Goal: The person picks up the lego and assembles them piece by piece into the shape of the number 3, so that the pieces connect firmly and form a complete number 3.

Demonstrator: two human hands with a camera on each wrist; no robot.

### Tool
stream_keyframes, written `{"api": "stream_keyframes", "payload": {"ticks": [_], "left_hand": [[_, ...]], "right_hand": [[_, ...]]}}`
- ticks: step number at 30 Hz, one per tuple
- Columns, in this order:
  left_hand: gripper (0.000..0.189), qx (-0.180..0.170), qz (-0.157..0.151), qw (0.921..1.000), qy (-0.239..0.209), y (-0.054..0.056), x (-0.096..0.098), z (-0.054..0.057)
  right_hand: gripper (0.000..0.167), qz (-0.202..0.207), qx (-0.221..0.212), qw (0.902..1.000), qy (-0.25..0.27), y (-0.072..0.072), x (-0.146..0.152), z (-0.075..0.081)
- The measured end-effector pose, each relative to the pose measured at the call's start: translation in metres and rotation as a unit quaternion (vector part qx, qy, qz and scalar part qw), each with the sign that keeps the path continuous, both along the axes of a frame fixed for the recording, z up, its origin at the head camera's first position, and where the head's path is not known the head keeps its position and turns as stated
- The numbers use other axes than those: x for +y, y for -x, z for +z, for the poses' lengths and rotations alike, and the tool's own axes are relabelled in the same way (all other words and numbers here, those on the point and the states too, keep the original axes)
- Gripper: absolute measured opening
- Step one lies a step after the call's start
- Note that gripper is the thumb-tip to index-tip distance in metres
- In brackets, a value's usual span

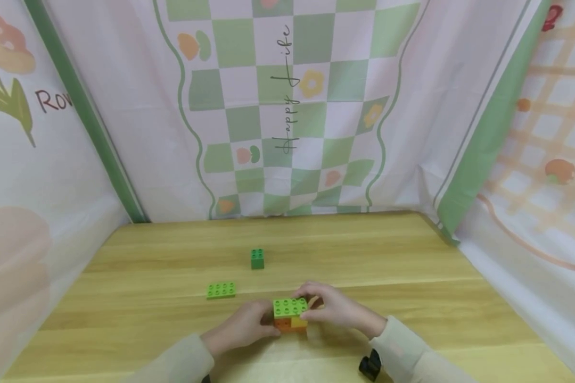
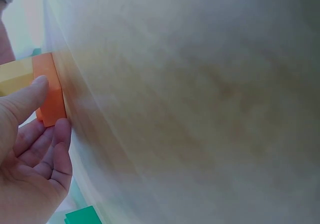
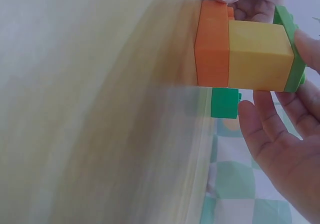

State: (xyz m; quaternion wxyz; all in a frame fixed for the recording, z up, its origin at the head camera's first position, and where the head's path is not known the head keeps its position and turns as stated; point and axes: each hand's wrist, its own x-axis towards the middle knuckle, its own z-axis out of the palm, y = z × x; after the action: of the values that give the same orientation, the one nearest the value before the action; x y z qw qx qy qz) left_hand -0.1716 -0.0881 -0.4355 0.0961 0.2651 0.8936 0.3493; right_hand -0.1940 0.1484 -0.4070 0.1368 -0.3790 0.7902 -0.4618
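Observation:
A small stack of toy building bricks stands on the table between both hands. Its base is an orange brick (image 3: 212, 46). A yellow brick (image 3: 260, 56) sits on the base's right part, and a light green plate (image 1: 289, 307) with studs lies on top. My left hand (image 1: 246, 323) grips the orange brick at its left end, thumb on the near side and fingers on the far side, as the left wrist view shows. With thumb and fingers, my right hand (image 1: 337, 307) pinches the green plate at its right end. The left part under the plate is mostly hidden.
A second light green plate (image 1: 221, 290) lies on the wooden table (image 1: 148, 276) left of the stack. Farther back stands a dark green brick (image 1: 257, 259). A black object (image 1: 370, 366) shows by the right sleeve. Patterned cloth (image 1: 311, 122) hangs behind and at both sides.

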Motion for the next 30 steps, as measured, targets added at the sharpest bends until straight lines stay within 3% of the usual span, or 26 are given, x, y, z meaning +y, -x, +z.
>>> {"api": "stream_keyframes", "payload": {"ticks": [30], "left_hand": [[0.034, 0.000, -0.001, 1.0000, -0.005, 0.0004, 0.0001, -0.0012]], "right_hand": [[0.046, 0.013, -0.008, 0.9997, 0.020, 0.0002, 0.0021, 0.0019]]}}
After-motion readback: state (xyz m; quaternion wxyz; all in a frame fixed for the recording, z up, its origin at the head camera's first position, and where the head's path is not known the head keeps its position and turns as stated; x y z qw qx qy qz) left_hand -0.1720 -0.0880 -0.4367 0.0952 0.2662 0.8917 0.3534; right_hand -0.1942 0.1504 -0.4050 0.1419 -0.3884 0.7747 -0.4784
